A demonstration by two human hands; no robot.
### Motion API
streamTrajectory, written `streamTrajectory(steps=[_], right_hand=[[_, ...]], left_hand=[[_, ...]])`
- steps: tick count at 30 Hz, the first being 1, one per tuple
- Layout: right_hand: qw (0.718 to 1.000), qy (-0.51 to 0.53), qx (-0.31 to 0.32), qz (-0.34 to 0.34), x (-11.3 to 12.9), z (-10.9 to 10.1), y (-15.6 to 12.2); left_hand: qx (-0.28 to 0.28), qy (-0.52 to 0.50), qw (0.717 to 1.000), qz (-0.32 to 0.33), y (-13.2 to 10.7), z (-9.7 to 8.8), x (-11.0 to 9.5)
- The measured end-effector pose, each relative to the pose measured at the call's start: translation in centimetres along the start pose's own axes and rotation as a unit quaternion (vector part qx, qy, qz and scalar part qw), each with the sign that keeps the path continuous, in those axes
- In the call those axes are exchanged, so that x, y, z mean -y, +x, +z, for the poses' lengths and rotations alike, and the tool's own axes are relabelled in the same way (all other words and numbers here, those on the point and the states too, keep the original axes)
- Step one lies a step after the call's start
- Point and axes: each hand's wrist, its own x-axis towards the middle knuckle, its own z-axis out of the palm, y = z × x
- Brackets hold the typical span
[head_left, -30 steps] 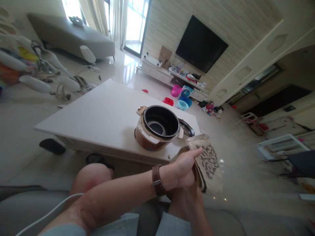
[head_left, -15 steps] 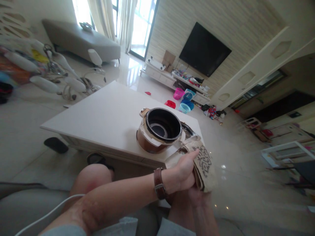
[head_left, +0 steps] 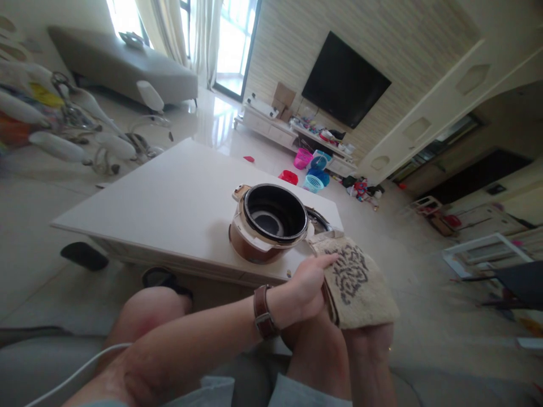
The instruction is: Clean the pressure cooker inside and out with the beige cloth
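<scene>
My left hand [head_left: 303, 291], with a brown watch on the wrist, grips the left edge of a folded beige cloth [head_left: 360, 288] printed with dark markings. Its index finger points along the top of the fabric. Only the wrist and heel of my right hand [head_left: 373, 334] show below the cloth's lower edge; its fingers are hidden under the fabric. Just beyond the hands, an open cooker [head_left: 250, 244] stands upright on the white table [head_left: 169, 186], with a black inner pot [head_left: 275, 212] in it. A round lid [head_left: 316, 219] lies behind the cooker, partly covered by it and the cloth.
A small yellowish bit [head_left: 289, 273] lies at the table's near edge. My knees are right below the hands. On the floor beyond the table are baskets [head_left: 314, 182] and a red tub [head_left: 289, 177]. White-and-metal equipment [head_left: 85, 133] stands to the left, a television [head_left: 345, 79] hangs ahead.
The cloth has spread wider toward the right and shows more of its print. My right hand has moved right beneath it. The left hand keeps its grip, and the view has shifted slightly.
</scene>
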Motion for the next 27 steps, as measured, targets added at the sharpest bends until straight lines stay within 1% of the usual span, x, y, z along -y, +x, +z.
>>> streamTrajectory(steps=[2,5,7,9,13,16,19,21,24,26,27], right_hand=[[1.000,0.003,-0.021,0.011,0.3,1.0,-0.3],[0.999,0.013,-0.037,0.004,0.6,2.1,-0.5],[0.999,0.009,-0.044,0.014,0.7,2.5,-0.3],[0.999,-0.002,-0.037,0.024,0.7,2.5,-0.1],[0.999,-0.004,-0.018,0.031,0.6,2.0,0.3],[0.999,-0.001,-0.038,0.024,0.5,2.3,0.3],[0.998,-0.006,-0.053,0.019,0.6,3.0,0.1],[0.998,-0.005,-0.060,0.006,0.9,3.5,0.0],[0.998,0.007,-0.059,-0.018,1.5,4.0,0.0],[0.999,0.010,-0.046,-0.025,1.9,4.1,0.1],[0.999,0.010,-0.041,-0.030,2.2,4.1,0.1]], left_hand=[[-0.011,0.017,0.999,0.031,0.4,-0.2,-0.5],[-0.021,0.053,0.994,0.089,1.1,-0.6,-1.2],[-0.021,0.082,0.989,0.121,1.5,-0.9,-1.5],[-0.016,0.111,0.983,0.143,1.9,-1.2,-1.9],[0.010,0.159,0.976,0.150,2.2,-1.7,-2.7],[0.014,0.166,0.975,0.148,2.1,-1.6,-3.3],[0.020,0.172,0.971,0.162,2.0,-1.4,-3.6],[0.008,0.179,0.969,0.170,2.2,-1.6,-3.7],[-0.009,0.181,0.967,0.178,3.0,-2.4,-3.1],[-0.036,0.163,0.968,0.188,3.7,-3.4,-2.2],[-0.040,0.139,0.973,0.182,3.9,-3.8,-1.6]])
